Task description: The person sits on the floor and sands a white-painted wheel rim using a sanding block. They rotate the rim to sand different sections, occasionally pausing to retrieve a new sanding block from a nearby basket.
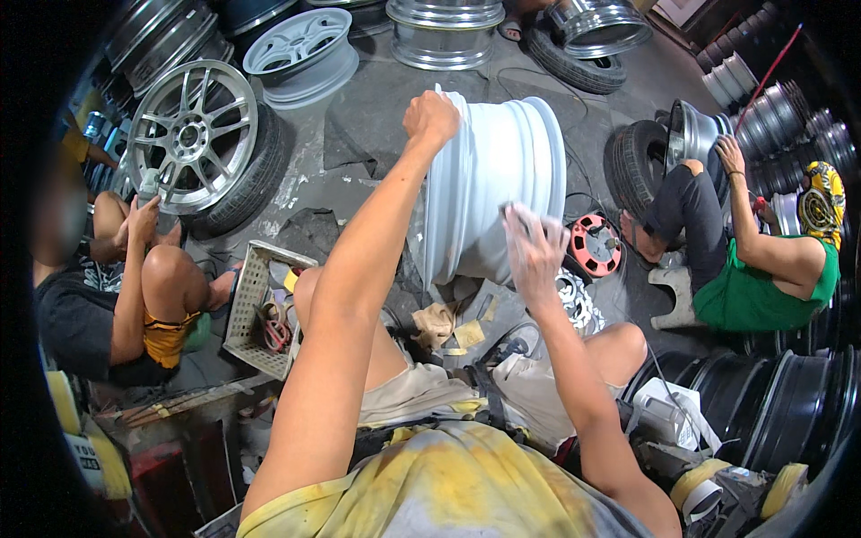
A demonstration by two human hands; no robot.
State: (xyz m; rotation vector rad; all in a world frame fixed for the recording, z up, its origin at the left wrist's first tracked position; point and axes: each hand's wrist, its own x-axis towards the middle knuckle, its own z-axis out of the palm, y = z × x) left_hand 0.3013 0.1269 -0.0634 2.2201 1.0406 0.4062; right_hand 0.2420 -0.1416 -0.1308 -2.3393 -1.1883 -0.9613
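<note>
Fingers of the left hand (431, 119): curled firmly over the upper left edge of the pale grey, ribbed metal wheel rim (502, 170), knuckles upward.
Fingers of the right hand (538, 255): bent, a little apart, whitened as if by dust, set against the near right part of the barrel; a small dark object (508, 212) shows at their tips, but whether they grip it cannot be told.
Wheel rim's place: on the dark grey floor (309, 157) ahead of the person's knees, open ends facing left and right, between the tan slotted plastic basket (242, 300) and the round red reel with dark holes (595, 246).
Weight: probably substantial; a two-handed lift seems wiser.
Stiffness: rigid metal, unlikely to flex under hand pressure.
Surface: matt and apparently powdery, so dry fingers may slide on the barrel; the finish could scratch.
Rolling: its round shape would probably turn easily if not steadied.
Best hold: the raised lips at both ends, which offer more purchase than the smooth middle.
Hidden: both palms, the wheel rim's inside and spoke face, most of its underside.
Hard to make out: the right hand, smeared by blur.
</note>
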